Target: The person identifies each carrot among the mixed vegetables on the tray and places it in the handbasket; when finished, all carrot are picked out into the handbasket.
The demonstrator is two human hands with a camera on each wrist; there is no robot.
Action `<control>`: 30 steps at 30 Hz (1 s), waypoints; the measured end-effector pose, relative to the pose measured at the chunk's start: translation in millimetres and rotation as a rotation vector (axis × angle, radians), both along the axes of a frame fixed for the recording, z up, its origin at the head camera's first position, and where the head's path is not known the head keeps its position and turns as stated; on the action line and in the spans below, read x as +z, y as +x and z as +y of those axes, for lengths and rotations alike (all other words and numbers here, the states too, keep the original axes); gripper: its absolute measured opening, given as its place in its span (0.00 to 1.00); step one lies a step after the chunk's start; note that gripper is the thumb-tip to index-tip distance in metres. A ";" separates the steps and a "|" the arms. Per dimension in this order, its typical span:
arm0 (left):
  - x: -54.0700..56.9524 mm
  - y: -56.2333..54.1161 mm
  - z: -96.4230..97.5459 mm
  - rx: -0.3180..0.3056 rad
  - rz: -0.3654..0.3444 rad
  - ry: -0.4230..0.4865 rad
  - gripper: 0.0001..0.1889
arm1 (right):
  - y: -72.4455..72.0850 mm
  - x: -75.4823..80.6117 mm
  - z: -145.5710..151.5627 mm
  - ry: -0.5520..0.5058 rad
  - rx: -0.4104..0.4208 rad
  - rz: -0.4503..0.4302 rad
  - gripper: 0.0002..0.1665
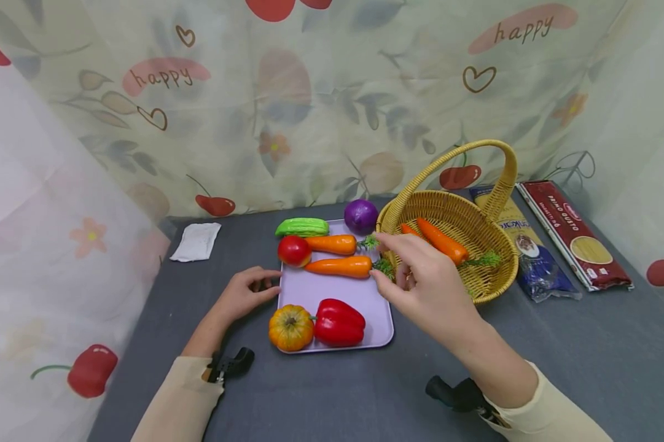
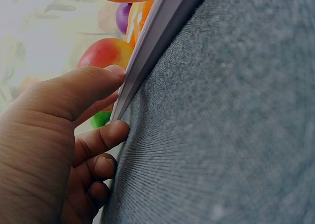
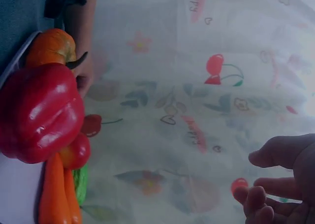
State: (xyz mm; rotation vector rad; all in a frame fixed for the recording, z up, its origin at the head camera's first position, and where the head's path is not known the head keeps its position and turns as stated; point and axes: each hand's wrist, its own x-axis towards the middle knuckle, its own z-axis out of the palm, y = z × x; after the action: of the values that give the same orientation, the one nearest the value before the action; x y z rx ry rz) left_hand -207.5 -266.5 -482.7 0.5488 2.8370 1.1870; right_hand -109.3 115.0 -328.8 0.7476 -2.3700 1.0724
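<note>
My left hand (image 1: 250, 291) rests at the left edge of a lilac tray (image 1: 332, 296), thumb and forefinger tips touching the rim; in the left wrist view its other fingers are loosely bent. My right hand (image 1: 428, 285) hovers between the tray and a wicker basket (image 1: 494, 270), thumb and fingers apart, holding nothing. Near its fingertips are the green tops of two carrots (image 1: 339, 267) on the tray. A red apple (image 1: 294, 251), a green gourd-like vegetable (image 1: 302, 227), a small pumpkin (image 1: 290, 328) and a red bell pepper (image 3: 42, 113) are also there. More carrots (image 1: 442, 239) lie in the basket.
A purple onion (image 1: 361, 216) sits at the tray's far right corner. The basket's tall handle (image 1: 453, 153) arches up. Right of it lie a blue and yellow pasta bag (image 1: 531, 252) and a red spaghetti pack (image 1: 575, 236). A white folded cloth (image 1: 196, 242) is at far left.
</note>
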 end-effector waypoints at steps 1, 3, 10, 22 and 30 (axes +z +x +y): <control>-0.4 -0.4 -0.4 -0.003 0.007 0.002 0.18 | -3.0 -3.9 -3.5 -0.006 0.019 -0.023 0.31; 0.0 -0.6 -0.5 -0.005 0.011 0.008 0.18 | -9.4 -12.5 -10.7 -0.010 0.054 -0.069 0.31; -0.5 -0.8 -1.5 -0.002 -0.004 0.000 0.18 | -25.6 -41.1 -32.0 0.032 0.057 -0.235 0.31; -0.9 -0.7 -1.7 -0.012 0.010 -0.002 0.18 | -50.1 -79.3 -39.0 0.151 -0.005 -0.471 0.45; -1.2 -0.5 -1.6 -0.008 0.014 -0.004 0.18 | -63.5 -96.6 -35.6 0.120 0.013 -0.525 0.45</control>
State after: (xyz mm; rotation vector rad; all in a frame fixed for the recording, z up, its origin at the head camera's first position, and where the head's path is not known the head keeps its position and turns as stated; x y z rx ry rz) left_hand -208.0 -268.1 -483.9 0.5700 2.8459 1.1807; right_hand -172.8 79.4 -425.3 0.5704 -2.8912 1.2624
